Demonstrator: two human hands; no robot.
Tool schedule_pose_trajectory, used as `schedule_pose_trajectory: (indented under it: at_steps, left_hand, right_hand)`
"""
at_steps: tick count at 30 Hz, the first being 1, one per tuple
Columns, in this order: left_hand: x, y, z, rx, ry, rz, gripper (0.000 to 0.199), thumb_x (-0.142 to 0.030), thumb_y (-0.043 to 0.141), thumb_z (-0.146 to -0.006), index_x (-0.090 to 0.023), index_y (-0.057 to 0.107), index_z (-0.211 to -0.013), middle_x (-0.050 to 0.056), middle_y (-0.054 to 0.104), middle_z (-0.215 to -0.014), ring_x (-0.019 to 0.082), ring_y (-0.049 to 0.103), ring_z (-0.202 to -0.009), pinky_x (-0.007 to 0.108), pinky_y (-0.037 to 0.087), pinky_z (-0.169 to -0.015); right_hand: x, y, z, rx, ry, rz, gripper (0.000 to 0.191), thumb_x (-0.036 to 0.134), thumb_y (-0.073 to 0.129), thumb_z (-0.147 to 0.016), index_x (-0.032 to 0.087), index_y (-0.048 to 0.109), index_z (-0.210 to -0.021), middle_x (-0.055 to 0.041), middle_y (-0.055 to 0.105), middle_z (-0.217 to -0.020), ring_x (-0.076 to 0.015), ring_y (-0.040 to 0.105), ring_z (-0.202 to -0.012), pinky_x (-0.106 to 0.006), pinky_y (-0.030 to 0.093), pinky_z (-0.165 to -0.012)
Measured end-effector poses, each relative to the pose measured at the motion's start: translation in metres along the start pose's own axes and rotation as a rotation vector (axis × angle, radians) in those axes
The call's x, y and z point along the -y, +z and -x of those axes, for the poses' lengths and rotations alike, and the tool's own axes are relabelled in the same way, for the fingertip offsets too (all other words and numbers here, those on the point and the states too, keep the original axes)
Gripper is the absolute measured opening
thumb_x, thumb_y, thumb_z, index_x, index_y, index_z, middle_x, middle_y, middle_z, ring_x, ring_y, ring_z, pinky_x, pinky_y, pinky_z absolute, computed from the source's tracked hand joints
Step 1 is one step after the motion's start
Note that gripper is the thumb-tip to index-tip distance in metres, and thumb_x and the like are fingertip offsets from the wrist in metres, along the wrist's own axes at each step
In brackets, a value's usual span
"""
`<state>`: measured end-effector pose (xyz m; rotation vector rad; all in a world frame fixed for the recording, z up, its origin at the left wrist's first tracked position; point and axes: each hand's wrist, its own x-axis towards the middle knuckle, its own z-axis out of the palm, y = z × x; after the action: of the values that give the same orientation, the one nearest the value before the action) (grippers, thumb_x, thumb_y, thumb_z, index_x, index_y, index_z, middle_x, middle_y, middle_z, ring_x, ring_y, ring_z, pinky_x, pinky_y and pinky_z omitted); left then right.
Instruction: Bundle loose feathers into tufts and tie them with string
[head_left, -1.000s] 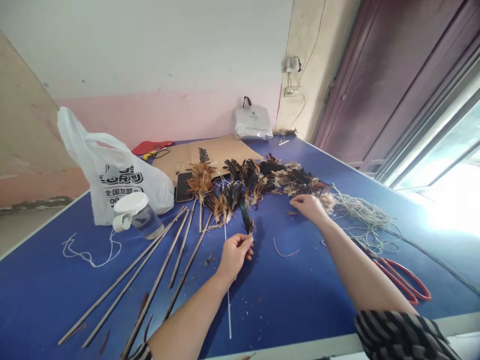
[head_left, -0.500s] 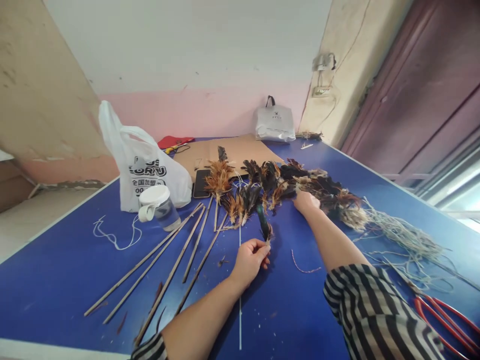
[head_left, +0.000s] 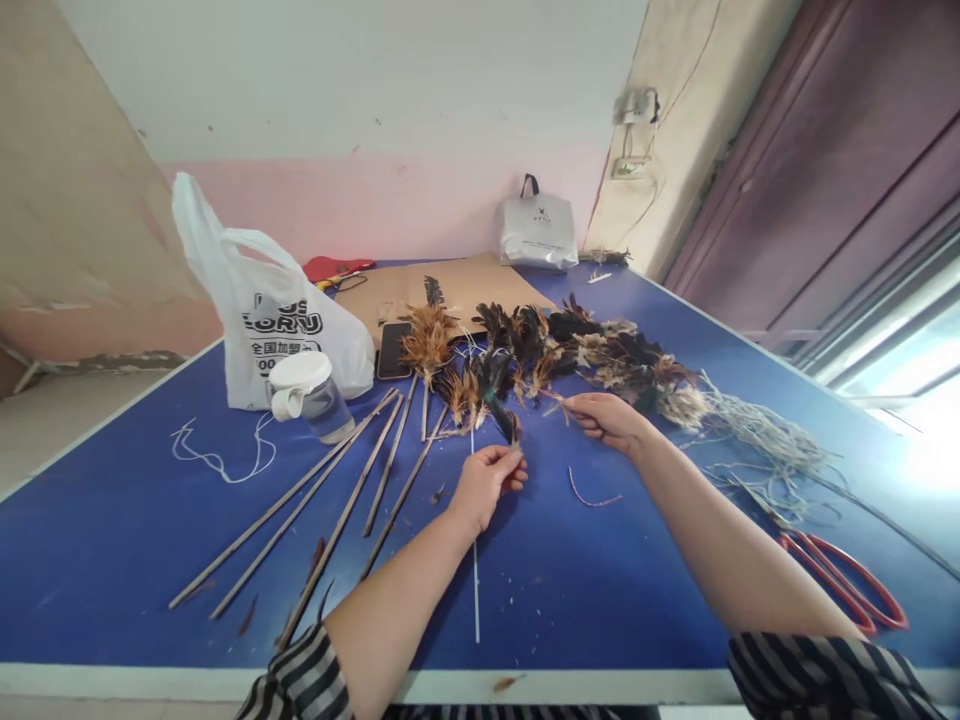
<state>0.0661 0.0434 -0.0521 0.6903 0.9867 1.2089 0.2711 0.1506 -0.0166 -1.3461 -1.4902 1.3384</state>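
My left hand (head_left: pixel 487 485) is closed in a pinch on the base of a small bunch of dark, greenish-black feathers (head_left: pixel 501 415), whose tips point away from me. To its right, my right hand (head_left: pixel 611 420) pinches a thin reddish-brown feather (head_left: pixel 553 397) pointing left. Just beyond that hand lies a loose pile of black, brown and pale feathers (head_left: pixel 630 362). Several orange-brown and black feather bunches (head_left: pixel 427 338) lie further left, partly overlapping. A short pinkish string (head_left: pixel 592 503) curves on the blue table (head_left: pixel 585 600) below my right hand.
Several thin sticks (head_left: pixel 352 510) lie at left, near a lidded clear cup (head_left: pixel 322 405) and a white plastic bag (head_left: pixel 247 330). Tangled twine (head_left: pixel 765 430) and red-handled scissors (head_left: pixel 847 580) are at right. Behind are a phone (head_left: pixel 391 350), cardboard (head_left: pixel 450 280) and a silver bag (head_left: pixel 538 235).
My right hand has come away from the feather pile toward my left hand, now with a thin feather in its fingers. My left hand keeps its bunch. The camera view has shifted slightly.
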Motion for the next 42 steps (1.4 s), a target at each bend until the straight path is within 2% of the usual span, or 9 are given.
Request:
schedule_pose_trajectory:
  at_steps: [3, 7, 10, 13, 19, 23, 34, 42]
  left_hand:
    - [-0.004, 0.000, 0.000, 0.027, -0.106, 0.112, 0.021, -0.024, 0.072, -0.068, -0.009, 0.060, -0.077, 0.008, 0.067, -0.078, 0.008, 0.061, -0.060, 0.015, 0.047, -0.050]
    - [-0.009, 0.002, 0.003, 0.083, -0.215, 0.234, 0.011, -0.018, 0.065, -0.075, -0.009, 0.061, -0.080, 0.009, 0.068, -0.085, 0.010, 0.064, -0.067, 0.014, 0.050, -0.053]
    - [-0.014, 0.001, 0.003, 0.067, -0.249, 0.275, 0.007, -0.015, 0.060, -0.079, -0.009, 0.061, -0.081, 0.009, 0.068, -0.085, 0.009, 0.065, -0.066, 0.012, 0.050, -0.054]
    - [-0.021, -0.003, 0.000, 0.039, -0.245, 0.271, 0.007, -0.015, 0.059, -0.080, -0.009, 0.061, -0.081, 0.009, 0.068, -0.085, 0.009, 0.065, -0.066, 0.011, 0.049, -0.051]
    - [-0.024, -0.005, -0.001, 0.119, -0.230, 0.147, 0.010, -0.018, 0.062, -0.077, -0.008, 0.060, -0.078, 0.011, 0.068, -0.088, 0.012, 0.066, -0.068, 0.013, 0.048, -0.046]
    - [-0.020, -0.002, 0.002, 0.139, -0.205, 0.048, 0.011, -0.019, 0.065, -0.076, -0.009, 0.061, -0.080, 0.010, 0.069, -0.087, 0.013, 0.066, -0.067, 0.013, 0.046, -0.046]
    - [-0.011, -0.002, 0.001, 0.097, -0.167, -0.079, 0.017, -0.019, 0.072, -0.067, -0.008, 0.063, -0.077, 0.006, 0.068, -0.070, 0.009, 0.062, -0.056, 0.015, 0.046, -0.047]
    - [-0.010, -0.003, 0.001, 0.128, -0.192, -0.071, 0.016, -0.018, 0.072, -0.067, -0.008, 0.066, -0.077, 0.006, 0.066, -0.067, 0.008, 0.061, -0.054, 0.014, 0.047, -0.048]
  right_hand:
    - [0.004, 0.022, 0.024, 0.192, 0.059, -0.292, 0.038, 0.042, 0.071, -0.062, 0.016, 0.045, -0.062, 0.0090, 0.031, -0.051, -0.0017, 0.022, -0.041, -0.018, 0.015, -0.038]
    - [0.002, 0.048, 0.042, 0.243, 0.034, -0.426, 0.037, 0.042, 0.071, -0.064, 0.016, 0.044, -0.063, 0.0095, 0.030, -0.051, -0.0020, 0.020, -0.042, -0.019, 0.013, -0.040]
    - [0.000, 0.055, 0.046, 0.226, -0.001, -0.375, 0.036, 0.043, 0.071, -0.064, 0.015, 0.049, -0.066, 0.0081, 0.034, -0.051, -0.0026, 0.023, -0.043, -0.020, 0.014, -0.041]
    - [0.001, 0.053, 0.047, 0.190, -0.045, -0.279, 0.036, 0.046, 0.070, -0.064, 0.014, 0.052, -0.068, 0.0070, 0.038, -0.051, -0.0032, 0.025, -0.043, -0.021, 0.016, -0.042]
    - [0.007, 0.046, 0.050, 0.138, -0.111, 0.035, 0.034, 0.046, 0.064, -0.067, 0.013, 0.062, -0.074, 0.0065, 0.042, -0.049, -0.0050, 0.028, -0.044, -0.022, 0.019, -0.044]
    - [0.012, 0.048, 0.054, 0.136, -0.150, 0.161, 0.029, 0.041, 0.061, -0.070, 0.013, 0.064, -0.073, 0.0061, 0.044, -0.048, -0.0060, 0.031, -0.046, -0.022, 0.024, -0.047]
    - [0.006, 0.057, 0.051, 0.103, -0.160, 0.210, 0.027, 0.039, 0.061, -0.069, 0.013, 0.066, -0.073, 0.0022, 0.056, -0.059, -0.0080, 0.041, -0.054, -0.022, 0.032, -0.053]
    - [0.003, 0.061, 0.052, 0.078, -0.162, 0.221, 0.027, 0.039, 0.059, -0.071, 0.013, 0.066, -0.075, 0.0008, 0.059, -0.061, -0.0088, 0.044, -0.055, -0.022, 0.033, -0.054]
